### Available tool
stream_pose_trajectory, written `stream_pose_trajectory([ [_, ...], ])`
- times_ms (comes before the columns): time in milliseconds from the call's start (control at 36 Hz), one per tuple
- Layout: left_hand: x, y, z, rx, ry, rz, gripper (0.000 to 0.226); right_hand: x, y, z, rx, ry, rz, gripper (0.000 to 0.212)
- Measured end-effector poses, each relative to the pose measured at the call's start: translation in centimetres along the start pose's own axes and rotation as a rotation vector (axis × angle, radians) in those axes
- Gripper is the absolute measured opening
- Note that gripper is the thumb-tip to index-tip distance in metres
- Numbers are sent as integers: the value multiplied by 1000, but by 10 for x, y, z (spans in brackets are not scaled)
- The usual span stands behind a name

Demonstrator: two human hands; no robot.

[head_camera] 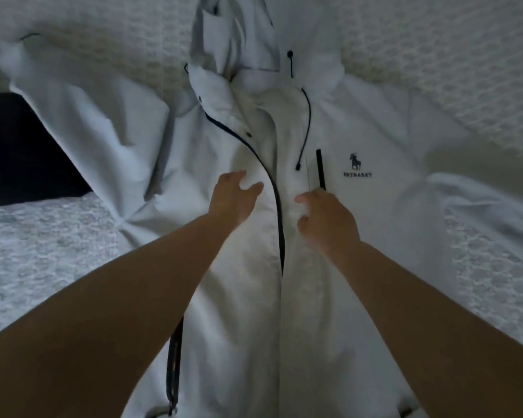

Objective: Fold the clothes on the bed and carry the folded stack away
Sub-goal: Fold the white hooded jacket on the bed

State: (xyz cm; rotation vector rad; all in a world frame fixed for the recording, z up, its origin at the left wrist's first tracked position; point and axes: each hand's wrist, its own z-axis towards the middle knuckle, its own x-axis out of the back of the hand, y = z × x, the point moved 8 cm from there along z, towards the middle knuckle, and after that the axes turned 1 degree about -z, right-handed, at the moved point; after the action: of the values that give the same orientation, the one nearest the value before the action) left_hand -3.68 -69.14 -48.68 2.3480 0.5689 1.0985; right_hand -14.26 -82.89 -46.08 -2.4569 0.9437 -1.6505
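We see the white jacket [329, 236] spread front-up on the bed [43, 251]; our left hand [234, 196] hovers loosely spread beside its zipper [280, 224], our right hand [326, 218] curled on the fabric, grip unclear.

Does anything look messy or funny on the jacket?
Yes. The white jacket is not lying flat: its front is open near the collar, with one flap folded outward, and the sleeve on the left is bunched into creases. Nothing looks torn or spilled.
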Motion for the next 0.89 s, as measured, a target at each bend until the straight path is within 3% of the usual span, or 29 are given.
stream_pose_trajectory([
  [83, 6, 10, 28, 3, 3, -140, 53, 13, -11, 31, -2, 105, 28, 43],
  [250, 17, 16, 70, 175, 64, -779, 32, 29, -28, 86, 34, 278, 30, 32],
  [361, 40, 18, 96, 203, 233, -1168, 45, 46, -29, 118, -15, 379, 57, 44],
  [417, 65, 26, 101, 89, 407, -998, 50, 52, -31, 133, -42, 378, 23, 54],
  [472, 92, 54, 98, -162, 573, -704, 49, 58, -30, 147, -70, 383, 8, 53],
  [583, 104, 112, 87, -547, 711, -44, 78, 68, -4, 163, -219, 412, 396, 33],
  [639, 88, 118, 96, -570, 627, 66, 81, 68, 8, 165, -263, 422, 504, 22],
  [694, 52, 108, 111, -498, 436, 187, 71, 64, 14, 165, -275, 409, 528, 16],
  [778, -15, 74, 129, -407, 150, 530, 61, 59, 17, 165, -253, 405, 542, 28],
  [889, -36, 53, 134, -415, 111, 623, 70, 53, 9, 167, -175, 345, 482, 39],
])
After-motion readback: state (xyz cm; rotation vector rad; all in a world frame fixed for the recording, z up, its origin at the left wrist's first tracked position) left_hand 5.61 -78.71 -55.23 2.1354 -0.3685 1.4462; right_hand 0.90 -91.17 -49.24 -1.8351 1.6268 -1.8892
